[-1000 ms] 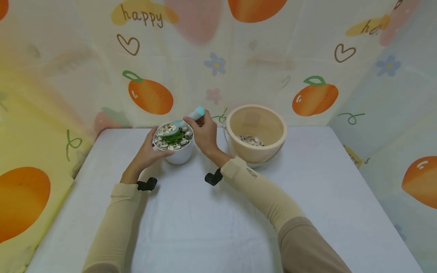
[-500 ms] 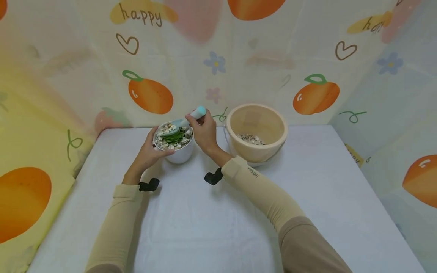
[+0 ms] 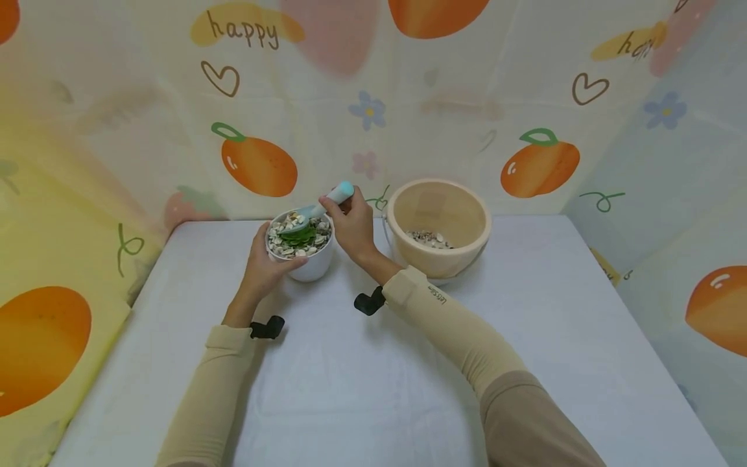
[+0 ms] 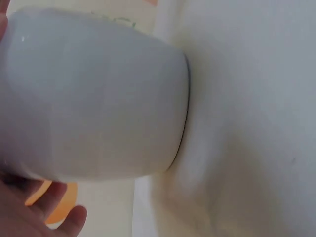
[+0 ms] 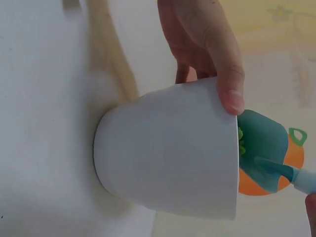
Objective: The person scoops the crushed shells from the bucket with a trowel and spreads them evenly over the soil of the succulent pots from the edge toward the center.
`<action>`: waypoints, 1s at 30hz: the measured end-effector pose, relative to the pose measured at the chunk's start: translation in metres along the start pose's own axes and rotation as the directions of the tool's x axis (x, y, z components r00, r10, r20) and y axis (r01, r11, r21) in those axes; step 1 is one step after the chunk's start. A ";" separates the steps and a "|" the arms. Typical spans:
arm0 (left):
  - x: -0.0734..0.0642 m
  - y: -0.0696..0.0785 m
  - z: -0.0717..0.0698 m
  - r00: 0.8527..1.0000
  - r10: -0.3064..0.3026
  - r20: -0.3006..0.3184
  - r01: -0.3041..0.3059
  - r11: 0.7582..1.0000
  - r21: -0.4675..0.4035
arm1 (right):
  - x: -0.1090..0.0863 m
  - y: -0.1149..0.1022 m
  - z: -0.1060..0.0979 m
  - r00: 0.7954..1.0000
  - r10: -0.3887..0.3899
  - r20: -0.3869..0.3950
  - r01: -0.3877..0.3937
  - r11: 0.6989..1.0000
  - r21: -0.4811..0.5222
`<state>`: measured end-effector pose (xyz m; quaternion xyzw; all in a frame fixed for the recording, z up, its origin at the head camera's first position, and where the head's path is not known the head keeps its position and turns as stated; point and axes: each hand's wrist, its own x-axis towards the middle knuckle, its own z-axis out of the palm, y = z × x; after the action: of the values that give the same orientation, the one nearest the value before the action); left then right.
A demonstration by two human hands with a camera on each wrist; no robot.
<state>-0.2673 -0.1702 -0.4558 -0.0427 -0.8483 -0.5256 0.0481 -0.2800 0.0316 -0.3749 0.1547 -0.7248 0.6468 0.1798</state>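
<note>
A white plant pot stands on the table, filled with pale pebbles around a green leafy plant. My left hand grips the pot's left side, its thumb along the near rim. In the right wrist view that thumb lies over the edge of the pot. With my right hand I hold a small trowel by its pale blue-tipped handle, slanting down to the left. The trowel's teal blade is at the pot's mouth, over the plant, with pebbles on or beside it.
A cream bucket with a thin handle stands right of the pot, close to my right wrist. Pebbles lie at its bottom. A white cloth covers the table. A fruit-printed curtain hangs right behind both containers.
My left hand and forearm have shifted a little to the right, and the pot slightly with them. The right hand and trowel have barely moved.
</note>
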 end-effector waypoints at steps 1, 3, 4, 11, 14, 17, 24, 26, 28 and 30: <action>-0.001 0.000 0.002 1.000 0.000 -0.015 0.000 1.000 0.002 | 0.000 0.000 0.000 1.000 -0.010 0.000 0.010 1.000 0.001; -0.002 0.001 0.005 0.999 0.002 -0.042 -0.001 1.000 0.014 | 0.000 -0.001 -0.001 1.000 -0.027 -0.005 0.027 1.000 -0.005; -0.003 0.002 0.007 0.999 -0.001 -0.054 0.002 1.000 0.025 | -0.001 -0.002 -0.001 0.999 -0.035 -0.008 0.035 0.999 -0.010; -0.011 0.011 0.014 0.990 -0.036 -0.134 0.046 0.996 0.077 | -0.001 -0.004 0.000 0.998 -0.068 -0.015 0.067 0.997 -0.049; -0.012 0.013 0.016 0.988 -0.046 -0.149 0.061 0.994 0.091 | -0.001 -0.004 0.000 0.996 -0.085 -0.015 0.084 0.995 -0.059; -0.014 0.013 0.015 0.988 -0.042 -0.147 0.058 0.993 0.104 | -0.002 -0.003 0.001 0.994 -0.111 0.007 0.111 0.991 -0.070; -0.011 0.000 -0.001 0.997 0.036 -0.071 -0.028 0.994 0.104 | -0.004 0.000 0.003 0.985 -0.156 0.075 0.165 0.977 -0.134; -0.006 -0.003 -0.007 0.999 0.046 -0.015 -0.045 0.995 0.092 | -0.003 0.000 0.004 0.987 -0.149 0.068 0.157 0.977 -0.146; 0.000 -0.005 -0.012 0.998 0.054 0.041 -0.057 0.995 0.081 | -0.002 0.000 0.004 0.988 -0.142 0.061 0.150 0.977 -0.151; 0.005 -0.005 -0.017 0.995 0.037 0.096 -0.044 0.997 0.065 | -0.001 0.000 0.005 0.990 -0.132 0.053 0.138 0.977 -0.161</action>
<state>-0.2724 -0.1877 -0.4521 -0.0830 -0.8658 -0.4931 0.0199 -0.2788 0.0269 -0.3758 0.2018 -0.7669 0.5680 0.2202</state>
